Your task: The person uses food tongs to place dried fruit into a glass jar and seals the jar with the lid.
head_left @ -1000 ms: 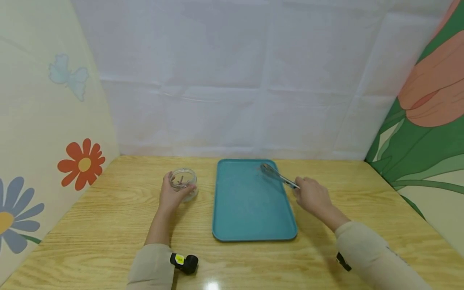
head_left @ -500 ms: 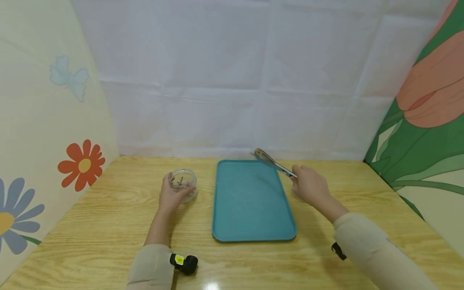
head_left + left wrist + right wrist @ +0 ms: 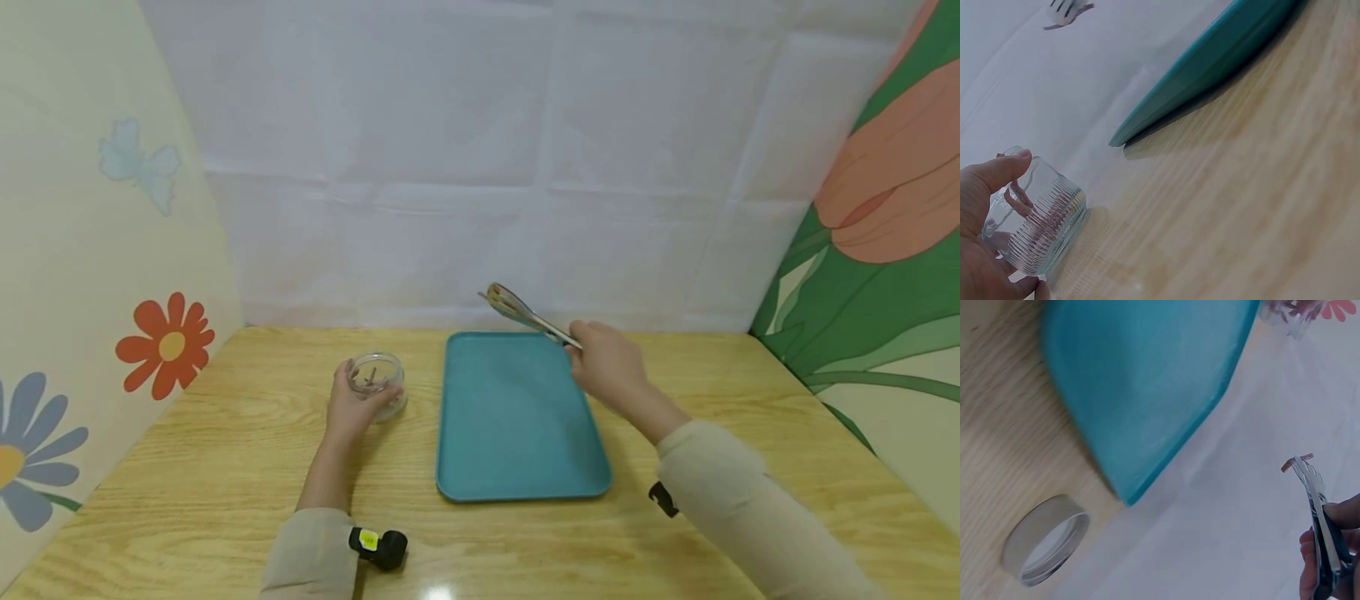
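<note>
My left hand (image 3: 355,410) grips a clear ribbed glass jar (image 3: 1047,215) standing on the table, thumb at its rim. Several thin reddish-brown strips show inside the jar. In my right hand (image 3: 611,362) is a pair of metal tongs (image 3: 517,308), raised above the far edge of a blue-green tray (image 3: 517,417) and angled left. The tips of the tongs pinch a small brown strip (image 3: 1287,465), seen clearly in the right wrist view. Nothing lies on the tray.
A round, ring-shaped lid (image 3: 1047,540) stands on the wooden table (image 3: 225,467) beside the tray, in the right wrist view; my right arm hides that area from the head view. A white cloth (image 3: 435,233) hangs behind, and painted panels (image 3: 900,275) flank both sides.
My right hand has lifted the tongs up from over the tray's far right corner and carried them leftward, strip in the tips. The left hand and jar have stayed in place.
</note>
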A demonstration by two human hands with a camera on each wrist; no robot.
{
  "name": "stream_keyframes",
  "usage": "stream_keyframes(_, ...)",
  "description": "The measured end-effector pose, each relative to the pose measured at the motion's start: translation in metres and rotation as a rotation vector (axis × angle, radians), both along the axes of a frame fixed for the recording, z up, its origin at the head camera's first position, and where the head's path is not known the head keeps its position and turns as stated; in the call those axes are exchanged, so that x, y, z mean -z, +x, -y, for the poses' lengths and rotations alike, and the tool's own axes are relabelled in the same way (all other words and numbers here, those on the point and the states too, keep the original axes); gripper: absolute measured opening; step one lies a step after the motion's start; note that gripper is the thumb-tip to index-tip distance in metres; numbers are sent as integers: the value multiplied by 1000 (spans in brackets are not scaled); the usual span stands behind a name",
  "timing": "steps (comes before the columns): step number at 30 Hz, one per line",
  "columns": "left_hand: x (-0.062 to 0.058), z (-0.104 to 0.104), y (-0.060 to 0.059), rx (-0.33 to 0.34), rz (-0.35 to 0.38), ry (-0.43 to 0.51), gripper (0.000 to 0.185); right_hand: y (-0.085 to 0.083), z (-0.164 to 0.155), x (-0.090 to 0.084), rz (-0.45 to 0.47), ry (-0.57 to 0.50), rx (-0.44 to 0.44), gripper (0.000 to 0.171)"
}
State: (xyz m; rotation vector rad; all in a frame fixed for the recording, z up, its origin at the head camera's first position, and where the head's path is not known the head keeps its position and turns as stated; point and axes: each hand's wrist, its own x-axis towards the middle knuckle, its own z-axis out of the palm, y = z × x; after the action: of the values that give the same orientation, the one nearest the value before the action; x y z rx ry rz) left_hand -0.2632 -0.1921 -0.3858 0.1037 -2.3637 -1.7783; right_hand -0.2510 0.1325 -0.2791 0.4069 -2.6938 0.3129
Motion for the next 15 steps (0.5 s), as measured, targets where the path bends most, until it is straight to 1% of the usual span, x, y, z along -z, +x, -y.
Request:
stream_keyframes(10,-1,0,1,-1,1,-9,96,3,39,-5,-73,-38,-113,23)
stream_keyframes(15,-2,-1,1,-1,-4,-9,95,6,55,-7,-82,-51,-145,22)
